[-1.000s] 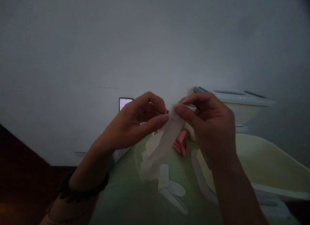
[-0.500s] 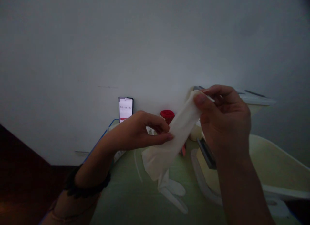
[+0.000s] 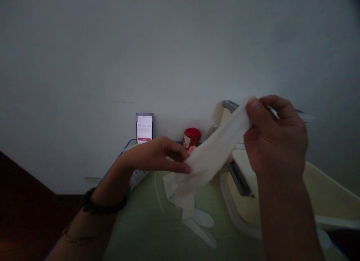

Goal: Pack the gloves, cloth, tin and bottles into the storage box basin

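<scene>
Centrally, a long strip of white cloth (image 3: pixel 216 150) is held up above a green table (image 3: pixel 146 231), stretched on a slant from the near left up to the far right. It is seen as thin, soft and plain, matte and off-white in dim light, with shallow creases along its length. Its raised end is gathered narrow; past the left hand (image 3: pixel 157 156) it is broadened, folded and hung loosely downward.

The raised end is pinched between the thumb and fingers of the right hand (image 3: pixel 277 141), the remaining fingers being curled. The left hand is loosely curved, its thumb laid against the cloth's edge and its fingertips close by; whether the cloth is gripped there cannot be made out. A dark beaded bracelet (image 3: pixel 104 204) is worn on the left wrist.

Just below the hanging folds, white pieces with rounded ends (image 3: pixel 201 231) are spread on the table; whether they are joined to the cloth is unclear. On the far side, a red roll (image 3: pixel 192 137) is seen near the wall (image 3: pixel 180 47), and farther left a phone (image 3: pixel 144 129) is stood upright, its screen lit with a timer. On the right, a dark grey bar (image 3: pixel 240 178) and a pale tub (image 3: pixel 334 189) are partly hidden by the right arm.
</scene>
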A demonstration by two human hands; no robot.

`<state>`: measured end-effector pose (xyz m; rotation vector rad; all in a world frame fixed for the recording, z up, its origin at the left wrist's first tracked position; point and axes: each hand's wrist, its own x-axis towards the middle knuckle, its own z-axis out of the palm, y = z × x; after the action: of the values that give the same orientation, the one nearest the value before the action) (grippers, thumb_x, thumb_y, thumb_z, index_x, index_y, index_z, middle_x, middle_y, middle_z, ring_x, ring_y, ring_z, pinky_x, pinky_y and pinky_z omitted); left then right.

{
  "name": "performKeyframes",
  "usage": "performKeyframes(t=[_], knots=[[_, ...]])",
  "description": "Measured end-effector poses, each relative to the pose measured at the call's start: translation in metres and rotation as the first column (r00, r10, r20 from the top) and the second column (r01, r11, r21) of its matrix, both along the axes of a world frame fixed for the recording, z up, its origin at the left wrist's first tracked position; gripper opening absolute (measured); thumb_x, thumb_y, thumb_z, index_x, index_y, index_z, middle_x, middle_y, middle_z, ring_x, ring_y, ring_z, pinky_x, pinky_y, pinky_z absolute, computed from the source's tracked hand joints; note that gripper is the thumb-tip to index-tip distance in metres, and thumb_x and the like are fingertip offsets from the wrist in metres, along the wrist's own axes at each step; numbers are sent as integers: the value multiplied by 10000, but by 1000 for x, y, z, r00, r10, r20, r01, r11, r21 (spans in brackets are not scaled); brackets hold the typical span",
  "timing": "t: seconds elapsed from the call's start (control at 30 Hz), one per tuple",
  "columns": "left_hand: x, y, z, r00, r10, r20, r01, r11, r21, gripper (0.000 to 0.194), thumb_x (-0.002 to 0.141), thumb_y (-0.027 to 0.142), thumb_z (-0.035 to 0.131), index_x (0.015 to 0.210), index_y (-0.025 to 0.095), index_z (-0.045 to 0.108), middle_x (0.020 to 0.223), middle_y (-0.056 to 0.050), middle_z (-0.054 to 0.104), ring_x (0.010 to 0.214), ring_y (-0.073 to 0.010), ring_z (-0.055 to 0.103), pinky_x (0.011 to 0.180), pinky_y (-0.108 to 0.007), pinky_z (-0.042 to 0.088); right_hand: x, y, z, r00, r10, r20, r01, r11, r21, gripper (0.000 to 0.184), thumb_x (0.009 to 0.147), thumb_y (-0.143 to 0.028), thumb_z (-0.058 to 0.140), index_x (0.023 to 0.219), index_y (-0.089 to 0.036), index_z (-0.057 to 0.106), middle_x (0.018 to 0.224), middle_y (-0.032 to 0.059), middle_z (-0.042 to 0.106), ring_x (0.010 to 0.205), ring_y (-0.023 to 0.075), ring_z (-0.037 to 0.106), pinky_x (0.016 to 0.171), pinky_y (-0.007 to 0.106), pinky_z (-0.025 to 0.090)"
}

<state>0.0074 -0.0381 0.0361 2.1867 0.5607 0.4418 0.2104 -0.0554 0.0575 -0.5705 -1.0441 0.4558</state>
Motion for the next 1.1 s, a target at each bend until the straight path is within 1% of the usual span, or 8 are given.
performKeyframes(t=[0.1,0.3,0.6,0.73,0.8,0.87,0.93,1.1], knots=[[-1,1,-1,1000,-18,-7,18,999,-49,102,751,207,616,822,149,661,805,-24,679,777,-135,619,737,-240,477,3,0,2,999,7,-47,-7,1000,8,130,680,-137,677,701,-240,600,669,-64,585,623,97,583,586,258,513],[-2,1,1,999,41,-17,-42,993,-108,97,772,220,599,822,160,656,764,2,662,719,-104,596,667,-196,457,10,0,5,996,20,-86,-16,999,45,143,654,-79,686,685,-201,618,642,-50,585,629,91,584,612,247,511],[-8,-7,9,998,67,-6,-68,994,-87,57,767,200,596,798,178,639,736,30,629,695,-86,563,648,-176,426,16,-2,8,990,54,-132,-44,996,74,154,633,-9,668,676,-147,615,635,-20,617,636,82,607,626,217,509],[-6,-6,7,998,64,1,-64,994,-87,120,818,227,529,797,160,627,708,25,600,643,-73,527,590,-161,410,15,-1,7,990,43,-135,-33,996,77,144,640,-22,665,676,-152,614,622,-30,617,615,73,601,633,213,517],[-5,-4,6,998,56,3,-55,995,-86,97,786,238,576,811,156,620,755,12,611,701,-91,551,637,-182,430,14,-1,7,991,25,-128,-17,998,67,142,642,-35,671,683,-159,614,629,-33,616,613,71,600,639,215,519],[-3,-3,3,999,43,-2,-43,996,-77,139,719,240,652,821,153,615,802,-3,624,767,-119,572,698,-221,447,14,-1,7,992,10,-126,-3,998,58,141,641,-42,676,686,-160,613,624,-34,611,597,69,597,628,214,519],[-3,-2,1,1000,25,-7,-26,997,-71,155,698,237,670,815,153,614,804,-9,629,782,-134,581,723,-247,454,13,-1,7,991,11,-132,-3,998,63,144,635,-39,680,685,-154,611,617,-33,609,589,68,595,609,204,516],[-4,-3,2,1000,19,-21,-20,999,-44,87,799,213,545,811,159,612,758,7,615,718,-100,558,667,-200,437,13,-1,8,993,-19,-117,28,997,75,150,628,-47,686,678,-167,611,620,-40,611,591,67,595,586,198,522]])
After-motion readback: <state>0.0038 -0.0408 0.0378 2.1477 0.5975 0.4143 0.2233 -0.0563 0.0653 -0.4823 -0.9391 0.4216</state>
